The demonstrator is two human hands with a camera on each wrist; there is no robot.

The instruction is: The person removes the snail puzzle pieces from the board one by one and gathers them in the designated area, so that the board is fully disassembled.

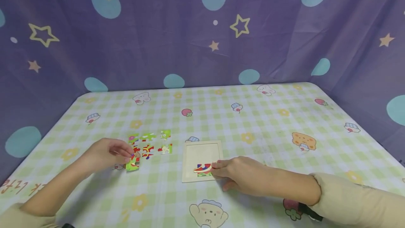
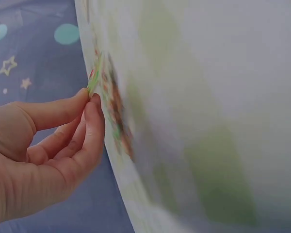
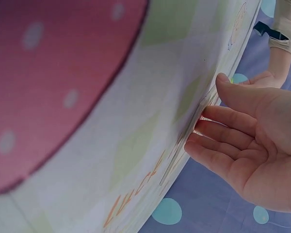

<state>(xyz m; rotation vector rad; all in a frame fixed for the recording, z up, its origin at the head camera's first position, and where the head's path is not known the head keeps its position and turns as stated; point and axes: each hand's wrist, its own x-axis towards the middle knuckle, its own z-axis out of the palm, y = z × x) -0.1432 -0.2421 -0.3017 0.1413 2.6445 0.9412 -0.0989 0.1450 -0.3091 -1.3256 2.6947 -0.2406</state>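
My left hand [image 1: 107,154] pinches a green and red jigsaw piece [image 1: 133,164] between thumb and fingertips, as the left wrist view also shows; the piece [image 2: 94,80] is seen nearly edge-on there. Just beyond it lie several loose jigsaw pieces [image 1: 148,149] in rough rows. To their right is a square, light wooden puzzle tray [image 1: 186,154]. Joined red, blue and green pieces [image 1: 202,170] sit in the tray's lower part. Over their right side, my right hand [image 1: 243,175] reaches with extended fingers and touches them; its fingertips partly hide them. The right wrist view shows nothing gripped in that hand [image 3: 252,145].
A green-and-white checked cloth [image 1: 269,115] with printed cartoons covers the table. Behind it hangs a purple curtain [image 1: 152,45] with stars and blue spots. A dark strap [image 1: 310,212] shows beneath the right sleeve.
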